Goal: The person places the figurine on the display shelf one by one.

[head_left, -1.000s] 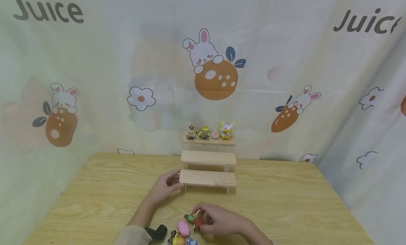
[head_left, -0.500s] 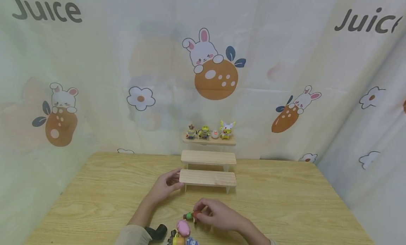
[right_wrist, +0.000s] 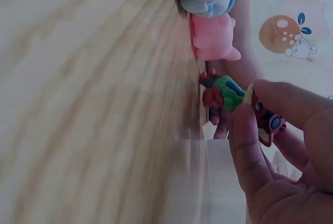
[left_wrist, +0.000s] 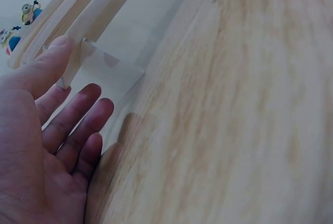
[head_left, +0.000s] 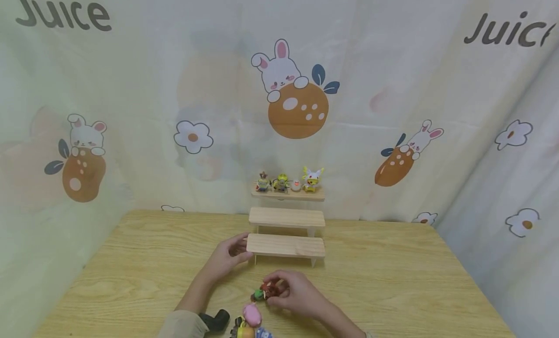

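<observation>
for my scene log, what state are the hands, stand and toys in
Left hand, gripping the left end of the stand
Right hand, pinching the red-green toy
Red-green toy, held, tilted
Pink toy, on the table, not held
Stand, upright on the table
Four toys on top, in a row, not held

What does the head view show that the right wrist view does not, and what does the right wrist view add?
Only the head view: the four small figures on the top step, and the "Juice" lettering.

Only the right wrist view: the dark blue patch on the green part of the red-and-green figure, too small to make out from the head.

Both: the right hand gripping that figure, the pink object, the left hand, the tabletop and a rabbit-and-orange print.
</observation>
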{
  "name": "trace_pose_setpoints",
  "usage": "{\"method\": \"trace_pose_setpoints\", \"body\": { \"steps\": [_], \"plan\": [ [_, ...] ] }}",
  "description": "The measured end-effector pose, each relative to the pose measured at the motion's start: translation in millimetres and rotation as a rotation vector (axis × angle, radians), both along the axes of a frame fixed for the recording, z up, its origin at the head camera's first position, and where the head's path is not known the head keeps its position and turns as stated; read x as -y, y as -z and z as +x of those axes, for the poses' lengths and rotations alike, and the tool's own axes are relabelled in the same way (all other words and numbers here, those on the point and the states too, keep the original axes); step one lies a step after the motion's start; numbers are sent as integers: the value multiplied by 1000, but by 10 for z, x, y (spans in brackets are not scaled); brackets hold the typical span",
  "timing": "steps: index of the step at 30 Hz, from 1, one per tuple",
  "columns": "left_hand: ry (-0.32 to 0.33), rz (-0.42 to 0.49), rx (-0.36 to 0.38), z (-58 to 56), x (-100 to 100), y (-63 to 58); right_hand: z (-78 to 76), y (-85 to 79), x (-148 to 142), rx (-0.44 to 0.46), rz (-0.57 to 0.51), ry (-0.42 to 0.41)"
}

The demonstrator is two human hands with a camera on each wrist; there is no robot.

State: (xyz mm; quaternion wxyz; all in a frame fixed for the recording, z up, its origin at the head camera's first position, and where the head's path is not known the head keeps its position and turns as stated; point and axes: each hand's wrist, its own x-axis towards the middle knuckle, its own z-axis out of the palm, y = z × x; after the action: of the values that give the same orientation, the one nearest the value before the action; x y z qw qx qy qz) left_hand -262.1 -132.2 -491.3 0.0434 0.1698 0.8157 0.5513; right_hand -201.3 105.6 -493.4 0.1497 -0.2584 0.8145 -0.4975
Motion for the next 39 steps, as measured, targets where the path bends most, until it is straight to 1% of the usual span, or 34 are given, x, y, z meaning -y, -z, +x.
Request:
{"method": "trace_pose_setpoints", "body": {
  "steps": [6, 8, 11, 13, 16, 17, 19, 23, 24, 26, 33, 35, 39],
  "plan": [
    [-2, -2, -15, 2, 18, 6, 13, -14, 81, -100, 16, 23],
    [-5, 7, -25, -32, 21, 66, 13, -14, 109, -121, 15, 39],
    [-14, 8, -40, -104, 32, 191, 5, -15, 148, -109, -1, 70],
    [-19, 6, -46, -158, 45, 283, -1, -14, 168, -80, -21, 92],
    [-13, 10, -54, -190, 61, 337, -7, -10, 183, -45, -58, 121],
    [-7, 19, -54, -178, 60, 319, -5, -17, 183, -39, -74, 125],
    [-3, 24, -56, -179, 65, 324, -5, -27, 175, -31, -92, 141],
    [-5, 21, -57, -178, 61, 325, -28, -50, 142, -50, -121, 154],
    [-9, 17, -59, -195, 64, 353, -39, -56, 131, -57, -121, 160],
    [-5, 22, -65, -200, 56, 352, -60, -81, 108, -72, -143, 167],
    [26, 45, -93, -216, 26, 360, -155, -270, 57, -95, -201, 241],
    [28, 45, -95, -214, 23, 363, -196, -329, 53, -112, -205, 265],
    [21, 36, -89, -199, 28, 360, -287, -445, 53, -142, -176, 311]
  ]
}}
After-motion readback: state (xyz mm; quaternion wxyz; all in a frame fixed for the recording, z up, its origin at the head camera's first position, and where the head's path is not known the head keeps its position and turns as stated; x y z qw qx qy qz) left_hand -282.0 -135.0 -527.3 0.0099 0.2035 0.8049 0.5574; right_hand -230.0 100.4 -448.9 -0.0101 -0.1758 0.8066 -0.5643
